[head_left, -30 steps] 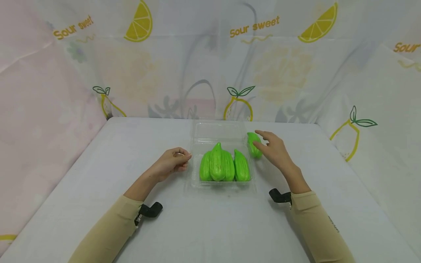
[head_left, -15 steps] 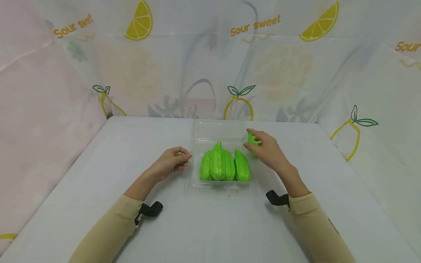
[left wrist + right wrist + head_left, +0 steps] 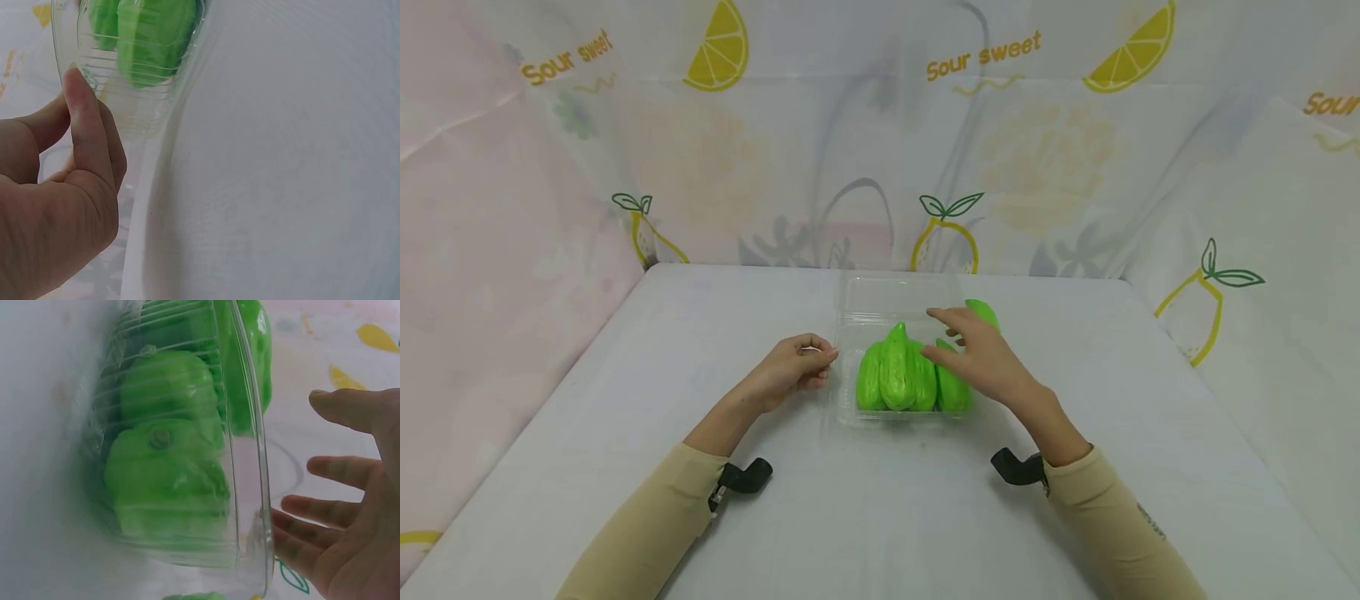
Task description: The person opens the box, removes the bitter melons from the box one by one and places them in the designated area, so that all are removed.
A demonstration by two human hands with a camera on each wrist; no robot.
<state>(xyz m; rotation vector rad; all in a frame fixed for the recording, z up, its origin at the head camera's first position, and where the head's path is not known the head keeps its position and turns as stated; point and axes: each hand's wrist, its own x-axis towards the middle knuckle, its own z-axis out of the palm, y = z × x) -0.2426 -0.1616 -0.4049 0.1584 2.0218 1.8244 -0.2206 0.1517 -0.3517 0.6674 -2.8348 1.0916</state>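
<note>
A clear plastic clamshell box [image 3: 846, 387] lies open on the white table, its lid [image 3: 895, 297] folded back. Several glossy green, ridged, tapered vegetables [image 3: 897, 375] fill it, one lying on top of others. My left hand [image 3: 792, 367] pinches the box's left rim between thumb and forefinger, as the left wrist view shows. My right hand [image 3: 987, 357] hovers over the box's right side, fingers spread and holding nothing; it partly hides the rightmost vegetable [image 3: 952, 392] inside. Another green vegetable [image 3: 982, 313] lies on the table beyond the right hand, partly covered by it.
A white cloth covers the table [image 3: 880, 517]. Behind it hangs a pale curtain [image 3: 775, 150] printed with lemons and lettering, which also closes off both sides. A black camera mount [image 3: 1018, 467] sticks out from the right wrist, another [image 3: 747, 476] from the left.
My right hand has moved left and toward me, from beside the loose vegetable to over the box. The left hand stays at the rim, and the vegetables have not moved.
</note>
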